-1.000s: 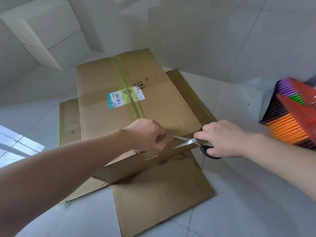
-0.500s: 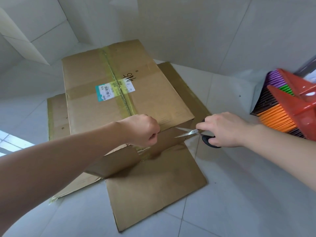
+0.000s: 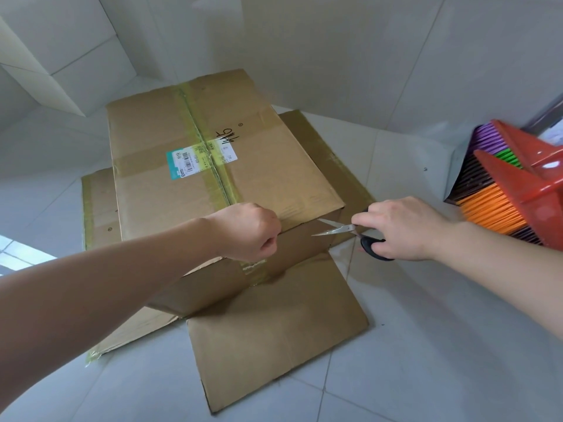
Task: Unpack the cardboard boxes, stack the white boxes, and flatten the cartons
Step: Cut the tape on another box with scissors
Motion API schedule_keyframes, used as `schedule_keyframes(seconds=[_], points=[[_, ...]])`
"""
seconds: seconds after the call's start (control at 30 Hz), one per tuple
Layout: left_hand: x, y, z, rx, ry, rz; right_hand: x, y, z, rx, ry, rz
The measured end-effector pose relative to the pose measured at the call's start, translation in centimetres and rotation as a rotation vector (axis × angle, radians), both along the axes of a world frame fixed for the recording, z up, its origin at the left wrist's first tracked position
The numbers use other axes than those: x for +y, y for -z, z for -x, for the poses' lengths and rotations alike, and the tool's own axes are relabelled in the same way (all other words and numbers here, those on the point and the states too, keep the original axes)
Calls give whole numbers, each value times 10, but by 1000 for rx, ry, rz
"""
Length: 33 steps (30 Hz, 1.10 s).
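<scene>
A brown cardboard carton [image 3: 268, 166] lies upside down on the tiled floor, its taped seam and a shipping label facing up and its flaps spread flat around it. My left hand [image 3: 248, 231] is curled at the carton's near top edge, beside the yellowish tape; what its fingers hold is hidden. My right hand [image 3: 402, 228] grips black-handled scissors [image 3: 350, 233], blades parted, tips pointing left at the carton's near right corner. A stack of white boxes [image 3: 58, 56] stands at the far left against the wall.
Two red brooms with purple, green and orange bristles [image 3: 499, 190] lean at the right, close to my right forearm. A flat cardboard flap [image 3: 274, 345] covers the floor in front of me. Tiled walls close in behind the carton.
The scissors have drawn back slightly to the right along the carton's near edge. My left hand stays curled at the same edge. The view has shifted a little.
</scene>
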<state>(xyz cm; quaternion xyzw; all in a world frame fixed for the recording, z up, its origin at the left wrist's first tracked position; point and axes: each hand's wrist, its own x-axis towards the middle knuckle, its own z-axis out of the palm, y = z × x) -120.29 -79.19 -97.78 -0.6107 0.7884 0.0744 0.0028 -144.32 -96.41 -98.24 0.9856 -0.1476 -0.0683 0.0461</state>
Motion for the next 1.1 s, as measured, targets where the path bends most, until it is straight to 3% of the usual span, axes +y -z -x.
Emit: schedule_keyframes(seconds=[0.37,0.5,0.63,0.8,1.0,1.1], points=[[-3,6,-1,-46,26,-20,6,3,-34,-49,-126,21],[2,-1,-9,116,71,36,8,7,-40,-2,-138,12],[27,-1,-51,99,-91,216,4,14,-37,32,-139,29],[54,21,-84,6,-307,213,2,11,-37,120,-227,61],[54,25,-83,34,-353,236,47,10,-64,-49,-301,5],[64,25,-86,88,-333,222,55,11,-71,-33,-268,31]])
